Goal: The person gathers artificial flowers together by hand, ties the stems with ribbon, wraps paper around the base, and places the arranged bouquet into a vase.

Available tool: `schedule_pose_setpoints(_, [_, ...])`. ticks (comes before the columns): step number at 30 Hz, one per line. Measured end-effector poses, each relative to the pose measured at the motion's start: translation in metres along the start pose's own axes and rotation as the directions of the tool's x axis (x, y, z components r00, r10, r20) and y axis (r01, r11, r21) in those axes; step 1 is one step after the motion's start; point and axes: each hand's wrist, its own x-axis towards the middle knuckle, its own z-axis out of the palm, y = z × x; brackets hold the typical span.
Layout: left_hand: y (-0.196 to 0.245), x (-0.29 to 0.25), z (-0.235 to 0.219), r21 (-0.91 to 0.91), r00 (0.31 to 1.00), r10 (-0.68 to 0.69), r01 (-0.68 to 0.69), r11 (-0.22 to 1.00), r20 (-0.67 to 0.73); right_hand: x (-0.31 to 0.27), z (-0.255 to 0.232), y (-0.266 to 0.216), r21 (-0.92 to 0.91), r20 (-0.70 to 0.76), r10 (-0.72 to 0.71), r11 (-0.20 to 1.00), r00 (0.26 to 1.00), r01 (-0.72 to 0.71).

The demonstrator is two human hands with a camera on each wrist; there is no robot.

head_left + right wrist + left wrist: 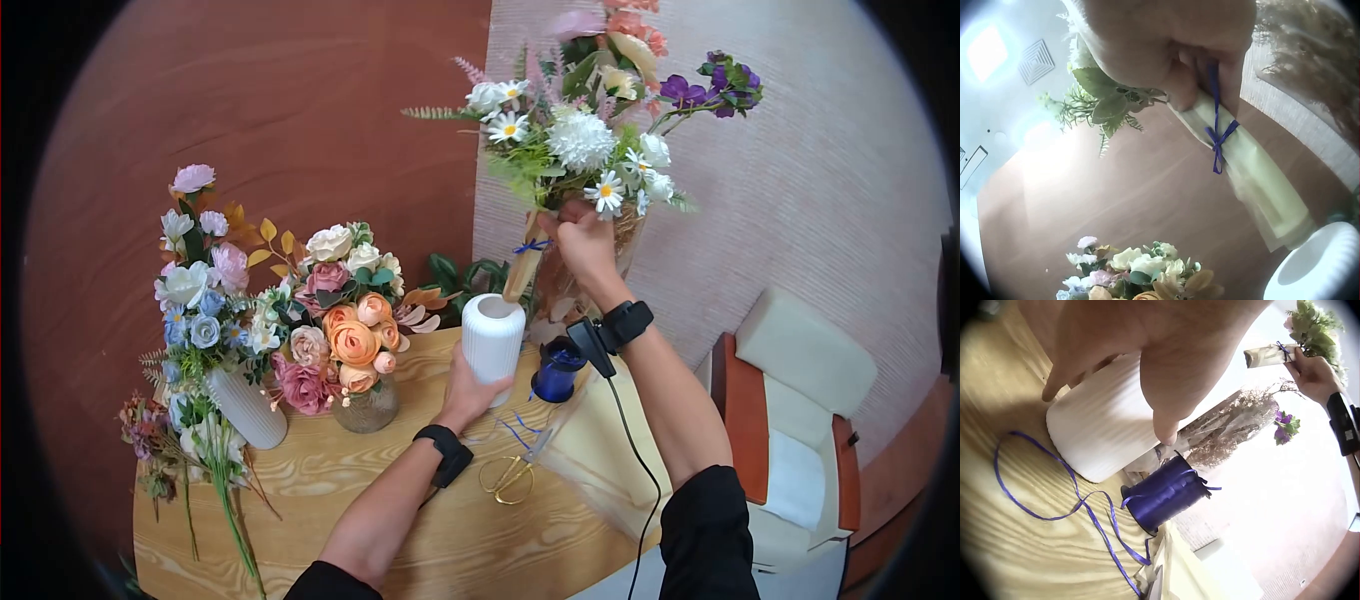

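Note:
My right hand (585,245) grips the wrapped stems of a bouquet (580,140) of white daisies, a white pompom bloom and mixed flowers. Pale paper (1266,194) wraps the stems, tied with a blue ribbon bow (1219,147). The wrapped end hangs right at the mouth of a ribbed white vase (493,335). Around the vase's lower body curl the fingers of my left hand (468,390), steadying it upright on the table; in the left wrist view, thumb and fingers lie on either side of the vase (1104,425).
A blue ribbon spool (558,370) stands right of the vase, its loose ribbon (1079,500) trailing over the wooden table (400,500). Gold-handled scissors (508,480) lie in front, near pale wrapping paper (600,440). Leftward are a filled white vase (250,410), a glass vase (365,405) and loose stems (225,510).

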Motion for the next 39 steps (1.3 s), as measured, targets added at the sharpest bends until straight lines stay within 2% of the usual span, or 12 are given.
schedule_pose_setpoints(6, [-0.022,-0.016,0.002,0.429,0.985,0.060,0.015,0.903,-0.161,-0.005,-0.013,-0.013,0.002,0.023,-0.003,1.000,1.000,0.003])
schedule_pose_setpoints(8, [0.004,-0.029,-0.015,0.267,0.990,-0.096,0.122,0.956,-0.107,-0.014,-0.011,-0.023,0.049,0.037,-0.006,0.999,0.999,0.004])
schedule_pose_setpoints(14, [0.068,-0.078,-0.067,-0.192,0.984,-0.112,0.137,0.972,0.135,-0.070,0.003,-0.050,0.066,0.115,-0.006,0.998,0.993,-0.001])
schedule_pose_setpoints(19, [0.114,-0.115,-0.097,-0.303,0.991,0.076,-0.040,0.952,0.108,-0.128,0.028,-0.069,-0.025,0.269,0.029,0.999,0.963,-0.023])
schedule_pose_setpoints(23, [0.123,-0.154,-0.132,-0.436,0.947,0.076,0.073,0.897,0.313,-0.182,0.046,-0.120,0.354,0.295,0.031,0.925,0.955,-0.140])
schedule_pose_setpoints(26, [0.127,-0.182,-0.148,-0.438,0.959,0.086,0.044,0.898,0.272,-0.208,0.057,-0.125,0.105,0.344,-0.031,0.994,0.938,-0.006])
schedule_pose_setpoints(29, [0.099,-0.193,-0.162,-0.316,0.983,-0.027,0.085,0.945,0.183,-0.233,0.066,-0.125,-0.012,0.344,-0.214,0.973,0.914,0.232])
schedule_pose_setpoints(33, [0.082,-0.210,-0.177,-0.133,0.990,-0.112,0.123,0.983,0.088,-0.282,0.091,-0.061,-0.146,0.287,-0.172,0.964,0.942,0.221])
schedule_pose_setpoints(35, [0.064,-0.215,-0.185,0.144,0.984,-0.111,0.090,0.985,0.142,-0.301,0.096,-0.046,0.026,0.332,-0.110,0.994,0.937,0.108])
schedule_pose_setpoints(37, [0.003,-0.215,-0.183,-0.080,0.981,-0.081,0.096,0.992,0.174,-0.316,0.110,-0.005,0.306,0.490,-0.008,0.938,0.872,-0.163])
schedule_pose_setpoints(38, [-0.008,-0.217,-0.185,-0.176,0.966,-0.127,0.169,0.970,0.224,-0.314,0.098,-0.034,-0.099,0.580,-0.035,0.989,0.814,0.114])
schedule_pose_setpoints(39, [-0.019,-0.218,-0.185,-0.267,0.947,-0.166,0.241,0.933,0.276,-0.320,0.097,-0.032,-0.102,0.587,-0.026,0.989,0.809,0.106])
